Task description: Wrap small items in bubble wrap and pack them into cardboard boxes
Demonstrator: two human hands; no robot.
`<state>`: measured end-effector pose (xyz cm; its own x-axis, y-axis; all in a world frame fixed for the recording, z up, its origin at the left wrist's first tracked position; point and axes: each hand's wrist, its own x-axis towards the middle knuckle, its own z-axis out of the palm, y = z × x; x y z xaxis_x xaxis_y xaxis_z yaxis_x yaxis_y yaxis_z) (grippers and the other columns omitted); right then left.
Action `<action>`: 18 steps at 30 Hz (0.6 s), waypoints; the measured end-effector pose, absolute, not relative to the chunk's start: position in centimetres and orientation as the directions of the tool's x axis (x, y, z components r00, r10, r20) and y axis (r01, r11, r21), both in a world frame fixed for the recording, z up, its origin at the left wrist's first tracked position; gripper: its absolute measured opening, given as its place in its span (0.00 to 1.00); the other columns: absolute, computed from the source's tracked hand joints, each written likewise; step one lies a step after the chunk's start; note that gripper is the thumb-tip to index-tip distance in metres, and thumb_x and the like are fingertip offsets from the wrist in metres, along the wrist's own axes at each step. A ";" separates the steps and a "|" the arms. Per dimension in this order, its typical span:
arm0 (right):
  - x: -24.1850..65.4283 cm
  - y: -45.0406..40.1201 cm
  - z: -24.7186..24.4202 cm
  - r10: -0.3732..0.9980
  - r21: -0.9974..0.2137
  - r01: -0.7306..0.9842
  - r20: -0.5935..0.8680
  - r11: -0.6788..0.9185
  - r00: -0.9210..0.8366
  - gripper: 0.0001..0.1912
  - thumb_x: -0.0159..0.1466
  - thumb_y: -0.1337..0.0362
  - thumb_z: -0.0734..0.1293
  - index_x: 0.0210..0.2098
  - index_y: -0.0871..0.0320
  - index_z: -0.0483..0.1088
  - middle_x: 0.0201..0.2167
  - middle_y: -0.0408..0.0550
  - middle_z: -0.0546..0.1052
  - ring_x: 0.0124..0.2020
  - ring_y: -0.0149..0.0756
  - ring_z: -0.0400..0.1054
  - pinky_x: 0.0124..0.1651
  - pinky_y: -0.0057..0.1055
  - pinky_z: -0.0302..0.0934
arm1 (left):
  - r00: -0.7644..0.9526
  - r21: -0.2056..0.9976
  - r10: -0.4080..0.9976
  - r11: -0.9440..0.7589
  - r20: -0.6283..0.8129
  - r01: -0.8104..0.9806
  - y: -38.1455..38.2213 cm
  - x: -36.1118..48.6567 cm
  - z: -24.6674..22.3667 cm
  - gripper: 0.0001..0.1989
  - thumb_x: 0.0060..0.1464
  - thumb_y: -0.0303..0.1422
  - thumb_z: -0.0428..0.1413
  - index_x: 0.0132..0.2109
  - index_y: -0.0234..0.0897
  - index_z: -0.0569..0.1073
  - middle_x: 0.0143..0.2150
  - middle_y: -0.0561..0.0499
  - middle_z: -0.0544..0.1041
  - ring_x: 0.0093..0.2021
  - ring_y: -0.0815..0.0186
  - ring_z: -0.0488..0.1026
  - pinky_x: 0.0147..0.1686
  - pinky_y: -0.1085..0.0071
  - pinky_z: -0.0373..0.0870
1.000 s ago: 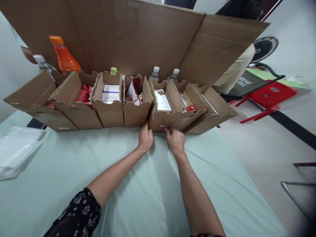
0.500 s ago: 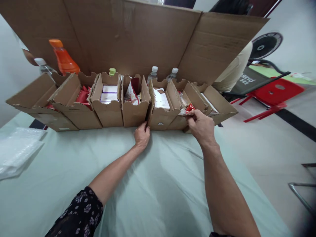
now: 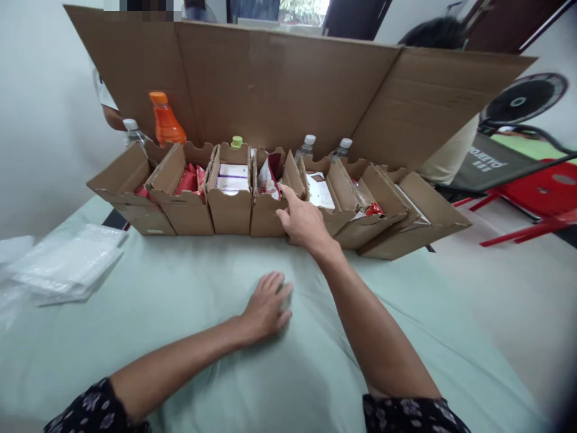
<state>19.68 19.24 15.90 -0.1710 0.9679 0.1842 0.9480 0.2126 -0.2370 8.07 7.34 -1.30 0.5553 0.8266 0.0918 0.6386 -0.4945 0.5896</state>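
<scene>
My right hand (image 3: pixel 303 221) is at the front right corner of the middle cardboard bin (image 3: pixel 268 218). Its index finger points out over the bin's edge, with the thumb apart below; the other fingers are partly hidden. A red and white packet (image 3: pixel 269 178) stands in that bin, just left of the fingertip. Lower down, my left hand (image 3: pixel 268 305) rests over the green cloth (image 3: pixel 189 288) with fingers spread, holding nothing. To the left is a bin with white boxes (image 3: pixel 232 178); to the right, one with a white packet (image 3: pixel 321 192).
Behind the row of bins rises a large cardboard panel (image 3: pixel 279 90). Bottles stand between, including an orange bottle (image 3: pixel 166 123). Bubble wrap (image 3: pixel 74 258) lies at the left. People are partly visible behind the panel, and a red chair (image 3: pixel 541 195) is on the right.
My right hand has moved left from the bin with the red wrapper to the middle bin. My left hand has come away from the bins toward me. The rightmost bins now lean outward more.
</scene>
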 end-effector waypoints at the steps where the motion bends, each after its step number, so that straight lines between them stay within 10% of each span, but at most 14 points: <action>1: 19.1 20.1 15.9 0.973 -0.224 0.956 0.170 0.192 -0.155 0.27 0.69 0.65 0.63 0.68 0.55 0.65 0.44 0.54 0.84 0.46 0.50 0.77 0.47 0.40 0.66 | 0.603 0.583 0.793 -0.532 0.090 0.614 5.8 6.9 -1.7 0.31 0.55 0.32 0.61 0.66 0.35 0.69 0.74 0.33 0.62 0.75 0.42 0.56 0.73 0.40 0.51; 9: 18.8 13.9 15.0 0.982 -0.137 0.984 0.163 0.117 -0.094 0.15 0.72 0.62 0.61 0.50 0.56 0.77 0.40 0.55 0.85 0.41 0.49 0.79 0.39 0.36 0.63 | 0.270 0.884 0.950 -0.256 0.156 0.391 0.1 0.6 -2.9 0.23 0.62 0.37 0.56 0.62 0.36 0.73 0.65 0.35 0.74 0.67 0.48 0.70 0.69 0.45 0.64; 18: 29.4 -9.2 11.6 0.841 -0.448 0.807 0.529 0.386 -0.109 0.11 0.69 0.66 0.67 0.48 0.49 0.78 0.38 0.45 0.85 0.36 0.37 0.80 0.41 0.29 0.71 | -0.061 0.998 0.996 -0.063 0.065 0.025 -0.1 -2.7 0.2 0.34 0.60 0.49 0.60 0.68 0.39 0.68 0.71 0.37 0.68 0.70 0.46 0.65 0.71 0.46 0.60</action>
<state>29.42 -9.23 11.60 -0.1090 0.8414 0.5293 0.8066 0.3861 -0.4476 -2.72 -0.08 0.21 -0.0607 0.9961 0.0647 0.0250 -0.0633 0.9977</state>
